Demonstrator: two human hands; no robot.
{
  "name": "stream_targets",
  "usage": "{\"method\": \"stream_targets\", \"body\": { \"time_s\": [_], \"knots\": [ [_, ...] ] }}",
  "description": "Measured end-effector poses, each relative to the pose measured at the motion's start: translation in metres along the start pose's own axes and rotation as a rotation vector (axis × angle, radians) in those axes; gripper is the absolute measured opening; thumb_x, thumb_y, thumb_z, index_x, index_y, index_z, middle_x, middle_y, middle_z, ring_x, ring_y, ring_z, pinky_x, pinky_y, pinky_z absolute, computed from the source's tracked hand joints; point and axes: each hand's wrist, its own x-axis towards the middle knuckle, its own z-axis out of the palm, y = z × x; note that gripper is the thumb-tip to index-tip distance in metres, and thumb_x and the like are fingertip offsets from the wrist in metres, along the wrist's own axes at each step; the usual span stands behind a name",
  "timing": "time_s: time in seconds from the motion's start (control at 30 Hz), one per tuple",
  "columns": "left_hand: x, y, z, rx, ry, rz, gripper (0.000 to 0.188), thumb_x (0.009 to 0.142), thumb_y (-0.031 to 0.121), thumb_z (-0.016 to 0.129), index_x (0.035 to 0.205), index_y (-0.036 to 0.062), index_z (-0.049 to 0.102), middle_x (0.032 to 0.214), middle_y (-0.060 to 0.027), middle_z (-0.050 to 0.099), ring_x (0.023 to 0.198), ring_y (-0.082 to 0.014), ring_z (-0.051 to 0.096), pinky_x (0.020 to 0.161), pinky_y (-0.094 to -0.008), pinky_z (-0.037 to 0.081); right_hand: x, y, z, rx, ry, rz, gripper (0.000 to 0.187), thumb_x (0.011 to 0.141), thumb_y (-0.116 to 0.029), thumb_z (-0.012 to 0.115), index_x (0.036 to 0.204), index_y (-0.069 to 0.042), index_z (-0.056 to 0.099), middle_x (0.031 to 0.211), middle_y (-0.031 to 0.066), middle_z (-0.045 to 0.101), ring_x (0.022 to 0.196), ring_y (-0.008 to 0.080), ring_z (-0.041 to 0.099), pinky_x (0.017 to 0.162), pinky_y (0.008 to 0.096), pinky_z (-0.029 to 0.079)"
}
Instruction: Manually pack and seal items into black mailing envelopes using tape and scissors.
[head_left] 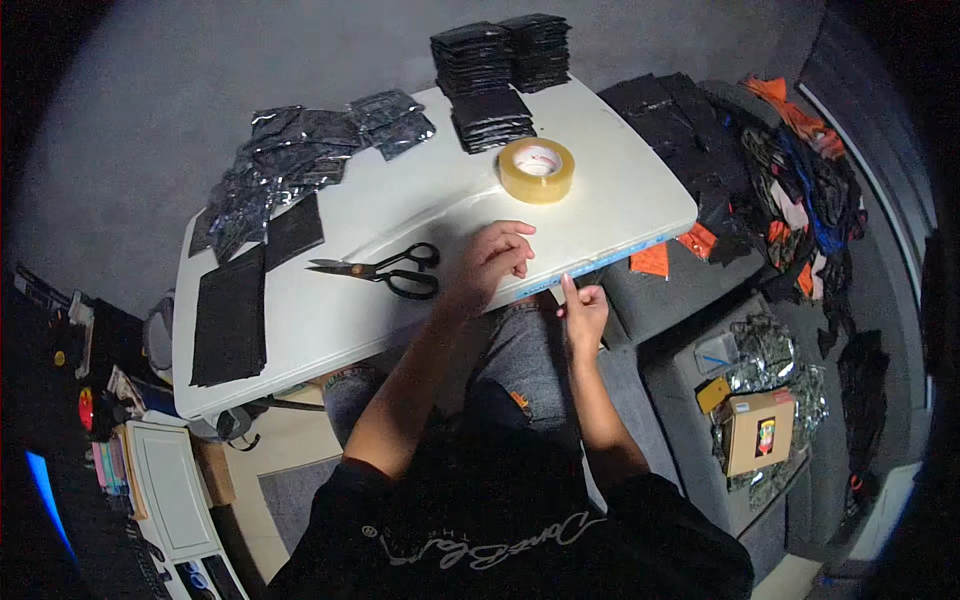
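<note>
My left hand rests over the near edge of the white table, its fingers loosely bent and a little apart, with nothing visible in it. Just right of it, my right hand is at the table's edge, one finger pointing up against a blue strip that runs along that edge. Its other fingers are curled in, and whatever they pinch is hidden. Beyond my hands stands a large roll of clear yellowish tape. Left of my left hand lie open black-handled scissors.
Black flat packets stand in stacks at the table's far side. Shiny clear-wrapped packets and black sheets cover the left. On the right, a grey sofa bears dark and orange cloth and a cardboard box.
</note>
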Motion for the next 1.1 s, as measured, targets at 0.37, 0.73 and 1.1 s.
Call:
{"method": "stream_targets", "body": {
  "time_s": [0.37,0.73,1.1],
  "knots": [
    [-0.059,0.021,-0.019,0.347,0.088,0.152,0.008,0.095,0.001,0.067,0.102,0.0042,0.066,0.095,-0.0038,0.069,0.079,-0.0134,0.065,0.077,-0.0284,0.053,-0.074,-0.056,0.025,-0.276,-0.422,-0.237,0.036,0.089,-0.006,0.083,0.071,-0.007,0.052,0.067,-0.0048,0.051,0.064,0.0042,0.045,0.059,0.023,0.037],
    [-0.128,0.056,-0.11,1.5,0.149,0.496,0.051,0.081,0.009,0.073,0.132,0.0058,0.062,0.126,-0.0177,0.064,0.126,-0.039,0.056,0.112,-0.0509,0.042,-0.053,-0.148,0.214,-0.447,-1.077,-1.017,0.023,0.08,-0.005,0.081,0.101,-0.005,0.071,0.092,0.0076,0.067,0.092,0.0256,0.066,0.083,0.0363,0.053],
    [-0.125,0.058,-0.107,1.353,0.122,0.389,0.048,0.086,0.016,0.073,0.132,0.0064,0.064,0.134,-0.0163,0.062,0.135,-0.0364,0.052,0.119,-0.0551,0.036,-0.036,-0.105,0.293,-0.794,-1.29,-1.227,0.011,0.077,-0.013,0.081,0.088,-0.013,0.078,0.091,0.0029,0.075,0.097,0.0285,0.066,0.093,0.0433,0.047]
  ]
}}
